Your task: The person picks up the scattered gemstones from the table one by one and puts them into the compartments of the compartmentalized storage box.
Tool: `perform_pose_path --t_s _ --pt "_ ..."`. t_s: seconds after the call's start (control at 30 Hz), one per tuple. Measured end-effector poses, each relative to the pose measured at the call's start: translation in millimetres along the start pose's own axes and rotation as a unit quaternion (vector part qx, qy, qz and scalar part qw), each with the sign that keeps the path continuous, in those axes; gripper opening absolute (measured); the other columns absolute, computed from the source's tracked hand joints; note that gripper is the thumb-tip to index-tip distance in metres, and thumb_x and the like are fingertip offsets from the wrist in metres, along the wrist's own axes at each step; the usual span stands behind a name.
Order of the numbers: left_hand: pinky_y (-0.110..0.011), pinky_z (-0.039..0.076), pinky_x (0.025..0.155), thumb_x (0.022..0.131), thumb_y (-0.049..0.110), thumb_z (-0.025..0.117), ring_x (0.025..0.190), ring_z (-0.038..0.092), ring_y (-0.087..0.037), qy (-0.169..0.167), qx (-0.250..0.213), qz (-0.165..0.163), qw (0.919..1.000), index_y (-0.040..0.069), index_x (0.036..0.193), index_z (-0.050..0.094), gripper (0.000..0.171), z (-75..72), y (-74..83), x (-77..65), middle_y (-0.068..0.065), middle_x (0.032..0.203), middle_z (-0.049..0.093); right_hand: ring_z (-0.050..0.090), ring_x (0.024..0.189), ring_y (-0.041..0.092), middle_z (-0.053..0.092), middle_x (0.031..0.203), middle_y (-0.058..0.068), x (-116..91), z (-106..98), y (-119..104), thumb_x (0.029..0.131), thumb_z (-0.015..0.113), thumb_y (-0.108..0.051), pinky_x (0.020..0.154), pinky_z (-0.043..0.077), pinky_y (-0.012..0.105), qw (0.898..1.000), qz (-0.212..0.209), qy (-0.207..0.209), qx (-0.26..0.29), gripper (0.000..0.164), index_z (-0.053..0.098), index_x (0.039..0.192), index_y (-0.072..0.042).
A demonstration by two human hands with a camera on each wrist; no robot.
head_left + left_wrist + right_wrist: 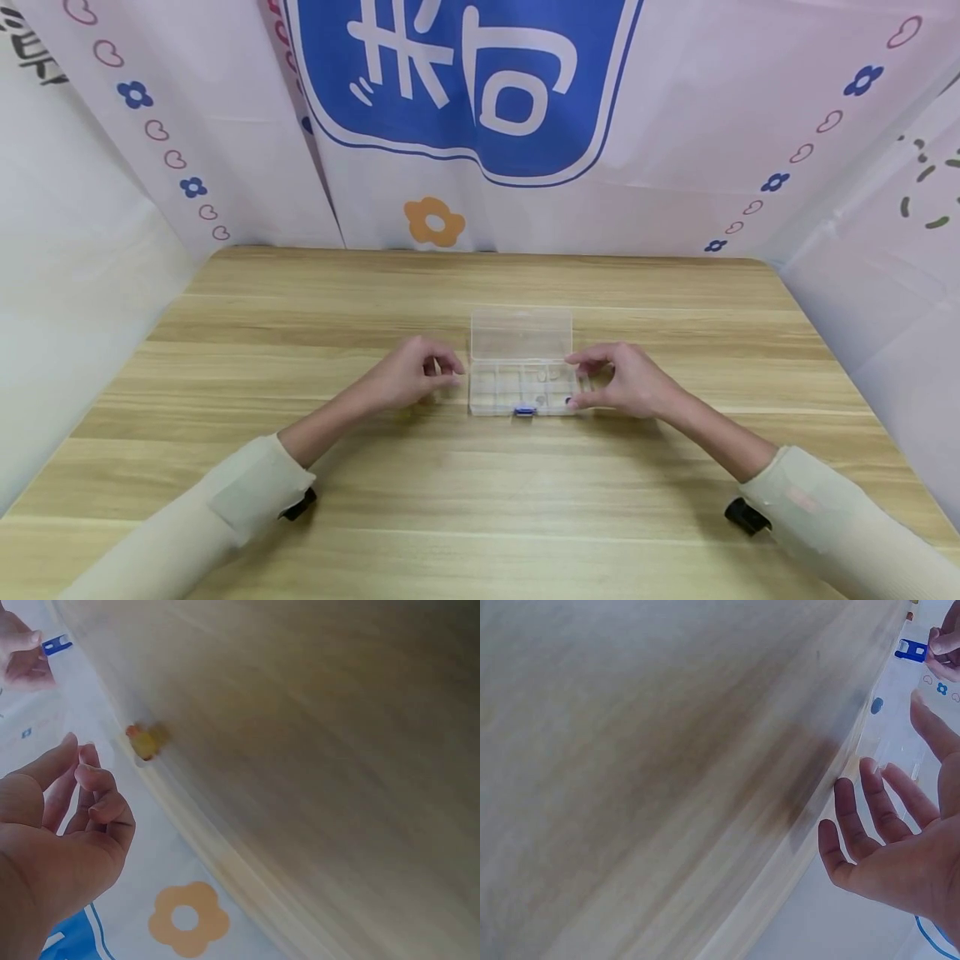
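Observation:
A clear plastic compartment box point(486, 402) lies on the table with its lid point(521, 333) raised at the back and a blue latch point(526, 411) in front. Beside its left end is my left hand point(420, 371), fingers bent loosely, thumb and forefinger tips near each other. Nothing shows between them. In the left wrist view, a small yellow-and-red piece point(148, 741) lies close beyond those fingers; the head view hides it. My right hand point(626, 379) spreads around the box's right end, fingertips right at its corners. A dark blue piece point(569, 402) sits in the front right compartment.
Several pale small pieces point(553, 375) lie in the box's right-hand compartments. The wooden table point(480, 500) reaches back to a printed cloth point(262, 200), with white cloth walls at both sides. Dark wrist cameras point(747, 517) hang under the sleeves.

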State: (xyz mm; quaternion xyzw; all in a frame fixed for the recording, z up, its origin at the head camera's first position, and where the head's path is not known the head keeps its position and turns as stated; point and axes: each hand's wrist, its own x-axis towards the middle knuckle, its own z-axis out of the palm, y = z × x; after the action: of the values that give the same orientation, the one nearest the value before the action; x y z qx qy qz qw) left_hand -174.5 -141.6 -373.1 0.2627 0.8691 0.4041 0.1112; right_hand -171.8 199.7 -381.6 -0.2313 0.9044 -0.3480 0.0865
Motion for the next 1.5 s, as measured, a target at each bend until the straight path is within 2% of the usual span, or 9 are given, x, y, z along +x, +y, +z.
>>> perform_pose_path --t_s 0.27,0.47,0.7,1.1,1.4,1.5 --pt "-0.023 0.049 0.058 0.093 -0.003 0.074 0.065 0.057 -0.012 0.006 0.013 -0.002 0.9999 -0.004 0.097 0.075 0.004 -7.4 -14.5 -8.1 -0.005 0.081 0.07 0.064 0.094 0.021 0.072 0.099 0.005 -0.3 -0.2 -0.5 0.077 0.094 -0.025 0.086 0.053 0.042 1.0 0.002 0.0 -0.001 0.062 0.071 0.126 0.003" --pt "-0.023 0.049 0.059 0.091 -0.005 0.075 0.065 0.06 -0.013 0.002 0.016 -0.009 0.9998 -0.005 0.095 0.077 0.005 -12.4 -21.4 -12.3 -0.006 0.082 0.073 0.064 0.094 0.021 0.072 0.1 0.005 -0.3 0.3 -0.5 0.077 0.094 -0.025 0.086 0.054 0.041 1.0 0.007 -0.001 0.001 0.062 0.071 0.127 0.002" --pt "-0.024 0.052 0.06 0.09 -0.007 0.075 0.066 0.064 -0.013 -0.005 0.015 -0.016 0.9997 -0.005 0.096 0.077 0.007 -14.1 -23.5 -13.6 -0.008 0.085 0.075 0.063 0.093 0.021 0.072 0.099 0.005 -0.2 0.3 0.4 0.076 0.094 -0.025 0.085 0.054 0.041 1.0 0.004 -0.001 0.005 0.062 0.071 0.126 0.004" --pt "-0.025 0.054 0.064 0.09 -0.004 0.076 0.068 0.063 -0.011 -0.008 0.049 -0.017 0.9986 0.0 0.09 0.08 0.006 -12.3 -26.1 -12.6 -0.007 0.088 0.076 0.063 0.094 0.022 0.072 0.1 0.005 -0.9 -0.4 -1.3 0.076 0.095 -0.024 0.086 0.054 0.043 1.0 0.006 -0.001 0.008 0.063 0.07 0.127 0.004" --pt "-0.024 0.049 0.059 0.092 -0.004 0.074 0.061 0.057 -0.012 -0.003 0.024 -0.017 0.9996 0.001 0.089 0.078 0.007 -14.8 -24.9 -13.1 -0.005 0.081 0.073 0.064 0.094 0.022 0.073 0.1 0.006 -0.5 0.4 0.1 0.077 0.094 -0.025 0.086 0.054 0.042 1.0 0.0 0.001 0.012 0.062 0.07 0.126 0.004" --pt "-0.023 0.048 0.059 0.093 -0.002 0.075 0.062 0.055 -0.011 0.005 0.029 -0.011 0.9995 0.002 0.09 0.078 0.006 -15.5 -22.3 -11.4 -0.005 0.081 0.073 0.063 0.093 0.021 0.073 0.1 0.005 -0.4 0.4 1.1 0.076 0.095 -0.024 0.085 0.054 0.042 1.0 0.001 0.002 0.007 0.062 0.071 0.126 0.004"
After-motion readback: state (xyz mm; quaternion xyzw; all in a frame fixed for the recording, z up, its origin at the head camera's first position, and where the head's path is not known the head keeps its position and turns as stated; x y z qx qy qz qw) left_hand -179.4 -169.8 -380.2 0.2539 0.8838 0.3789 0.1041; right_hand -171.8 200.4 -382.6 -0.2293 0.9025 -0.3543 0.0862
